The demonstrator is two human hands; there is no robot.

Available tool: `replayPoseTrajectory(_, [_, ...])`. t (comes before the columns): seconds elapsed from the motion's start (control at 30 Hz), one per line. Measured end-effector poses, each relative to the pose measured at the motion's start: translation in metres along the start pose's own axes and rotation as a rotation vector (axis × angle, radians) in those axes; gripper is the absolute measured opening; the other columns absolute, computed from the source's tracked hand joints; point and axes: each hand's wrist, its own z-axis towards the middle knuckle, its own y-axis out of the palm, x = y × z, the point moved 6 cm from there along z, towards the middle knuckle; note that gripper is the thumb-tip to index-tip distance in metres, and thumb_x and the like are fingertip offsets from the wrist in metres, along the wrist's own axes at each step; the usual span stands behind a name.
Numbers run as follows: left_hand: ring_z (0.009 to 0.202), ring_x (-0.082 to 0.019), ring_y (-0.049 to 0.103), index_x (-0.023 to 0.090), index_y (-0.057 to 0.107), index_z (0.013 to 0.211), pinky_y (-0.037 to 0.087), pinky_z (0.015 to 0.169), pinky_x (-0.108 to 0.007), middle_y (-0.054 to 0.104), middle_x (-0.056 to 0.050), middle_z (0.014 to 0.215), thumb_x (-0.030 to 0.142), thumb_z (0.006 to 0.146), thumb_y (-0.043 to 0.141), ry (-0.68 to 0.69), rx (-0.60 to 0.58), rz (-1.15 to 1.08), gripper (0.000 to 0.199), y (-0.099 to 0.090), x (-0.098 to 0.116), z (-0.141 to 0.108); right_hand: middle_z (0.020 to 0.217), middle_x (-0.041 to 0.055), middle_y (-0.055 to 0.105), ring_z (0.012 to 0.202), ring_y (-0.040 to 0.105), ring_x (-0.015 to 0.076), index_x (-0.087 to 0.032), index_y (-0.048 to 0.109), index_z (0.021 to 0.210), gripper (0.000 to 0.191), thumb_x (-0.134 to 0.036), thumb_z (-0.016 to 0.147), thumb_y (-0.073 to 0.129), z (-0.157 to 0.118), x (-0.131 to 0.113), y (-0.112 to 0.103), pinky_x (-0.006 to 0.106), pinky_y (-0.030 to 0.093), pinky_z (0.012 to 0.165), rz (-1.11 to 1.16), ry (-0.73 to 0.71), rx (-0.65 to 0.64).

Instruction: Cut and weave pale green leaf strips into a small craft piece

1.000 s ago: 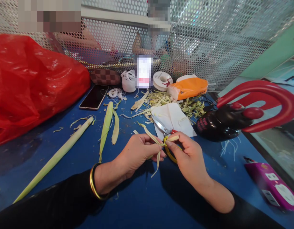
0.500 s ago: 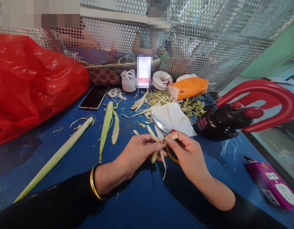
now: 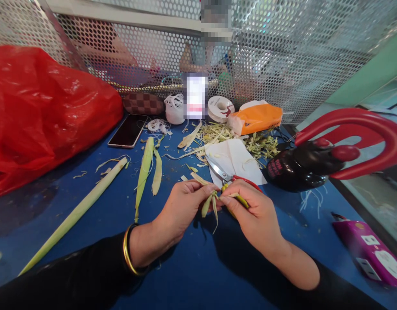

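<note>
Between thumb and fingers, my left hand (image 3: 185, 202) pinches a small bundle of pale green husk strips (image 3: 210, 204) whose ends hang down. My right hand (image 3: 253, 211) is closed on a husk strip at the bundle's right side. Both hands' fingertips nearly meet. Scissors (image 3: 221, 171) lie just beyond them, partly on white paper (image 3: 238, 161), with their handles partly hidden by my right hand. Left of my hands lie a broad green husk (image 3: 144, 172), a narrower husk piece (image 3: 157, 174) and a long rolled husk (image 3: 77, 213).
A red plastic bag (image 3: 50, 116) fills the left. Along the mesh stand a phone, string, ribbon spool (image 3: 220, 108) and orange packet (image 3: 261, 119), with plant scraps before them. A black bottle (image 3: 295, 170) with red handle and a purple box (image 3: 370, 249) are right. A person sits behind the mesh.
The husk strips between my fingers have turned and now hang together lower down. My right hand has shifted slightly, and more of the scissors' red handle shows.
</note>
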Motion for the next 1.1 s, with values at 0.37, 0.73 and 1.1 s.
replayPoseTrajectory(0.37, [0.058, -0.012, 0.064, 0.014, 0.069, 0.075, 0.049, 0.061, -0.022, 0.071, -0.004, 0.065, 0.037, 0.073, 0.074, 0.011, -0.05, -0.019, 0.023, 0.001, 0.002, 0.001, 0.068, -0.0005, 0.062, 0.065, 0.058, 0.0153, -0.021, 0.063, 0.072, 0.017, -0.018, 0.088, 0.057, 0.0, 0.001, -0.002, 0.028, 0.047, 0.063, 0.018, 0.041, 0.012])
replayPoseTrajectory(0.73, [0.054, -0.01, 0.062, 0.014, 0.071, 0.072, 0.045, 0.056, -0.019, 0.068, -0.001, 0.059, 0.017, 0.07, 0.072, -0.064, -0.14, 0.186, 0.004, 0.008, -0.002, -0.001, 0.081, 0.0025, 0.067, 0.073, 0.061, 0.0173, -0.02, 0.068, 0.09, 0.011, -0.027, 0.084, 0.062, 0.002, 0.025, -0.003, 0.03, 0.05, 0.067, 0.124, 0.279, 0.063])
replayPoseTrajectory(1.1, [0.057, -0.011, 0.062, 0.015, 0.076, 0.074, 0.046, 0.061, -0.022, 0.069, -0.003, 0.06, 0.03, 0.074, 0.068, -0.116, -0.318, 0.365, 0.016, 0.012, -0.012, -0.006, 0.07, 0.0009, 0.065, 0.07, 0.06, 0.017, -0.022, 0.069, 0.071, 0.015, -0.012, 0.081, 0.062, 0.001, 0.009, 0.001, 0.032, 0.049, 0.067, 0.096, 0.081, 0.001])
